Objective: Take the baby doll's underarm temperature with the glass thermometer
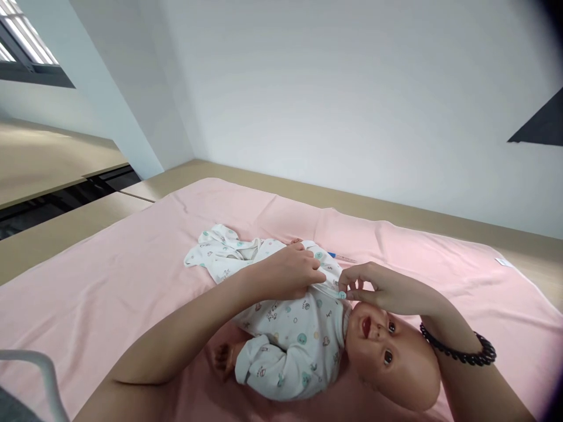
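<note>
A baby doll [391, 357] lies on its back on a pink blanket [127, 281], its head toward the right. It wears a white patterned outfit [285, 328], whose leg part spreads flat to the left. My left hand [294, 272] rests on the chest of the outfit, fingers curled closed on its fabric. Near the doll's neck, my right hand [369, 287] pinches the outfit's edge by a small light-blue snap [342, 295]. A black beaded bracelet [460, 349] circles my right wrist.
Behind the doll, a thin blue-ended object [341, 257] lies on the blanket. A wooden table edge [272, 184] runs along the white wall [352, 105]. At the lower left is a curved pale bar [44, 363]. Another wooden surface [48, 152] stands at the far left.
</note>
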Available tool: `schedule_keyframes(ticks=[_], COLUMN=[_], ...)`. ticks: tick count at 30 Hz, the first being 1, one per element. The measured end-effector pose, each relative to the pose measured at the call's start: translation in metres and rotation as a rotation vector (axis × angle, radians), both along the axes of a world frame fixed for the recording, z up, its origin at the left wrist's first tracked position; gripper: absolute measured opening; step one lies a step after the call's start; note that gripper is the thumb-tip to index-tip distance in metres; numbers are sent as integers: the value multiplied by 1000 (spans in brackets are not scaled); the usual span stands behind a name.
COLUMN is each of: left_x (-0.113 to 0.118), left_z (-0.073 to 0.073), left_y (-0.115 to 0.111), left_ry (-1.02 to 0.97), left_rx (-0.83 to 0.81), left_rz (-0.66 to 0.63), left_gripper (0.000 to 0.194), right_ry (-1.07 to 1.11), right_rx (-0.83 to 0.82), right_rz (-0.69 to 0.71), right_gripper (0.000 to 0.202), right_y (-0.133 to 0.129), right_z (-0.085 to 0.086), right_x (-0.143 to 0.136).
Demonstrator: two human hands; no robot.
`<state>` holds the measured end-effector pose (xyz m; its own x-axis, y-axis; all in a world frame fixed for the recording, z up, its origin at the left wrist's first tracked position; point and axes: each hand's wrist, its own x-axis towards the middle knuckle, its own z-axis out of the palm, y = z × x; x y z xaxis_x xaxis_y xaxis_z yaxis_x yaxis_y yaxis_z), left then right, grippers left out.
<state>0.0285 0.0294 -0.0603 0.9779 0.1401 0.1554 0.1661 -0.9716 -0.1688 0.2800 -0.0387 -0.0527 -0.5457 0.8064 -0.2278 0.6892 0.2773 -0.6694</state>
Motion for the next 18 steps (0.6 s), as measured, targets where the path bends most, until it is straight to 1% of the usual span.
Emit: schedule_keyframes(ticks=[3,8,12,18], left_x=[0,-1,-2,0], left_z=[-1,4,7,2], left_y=[0,-3,-3,-4], left_ry=[-15,-12,-1,-23], left_rx=[65,93,133,192], left_rz=[-29,-88,-86,-75], left_gripper=[20,28,30,28], right_ry=[-4,-1,-10,8], right_rx=[-4,-10,-15,-11], right_rz=[4,-1,-8,-4], right_gripper=[14,14,13,15], right_y=[0,0,1,0], right_z=[0,0,-1,-1], right_x=[0,0,1,0])
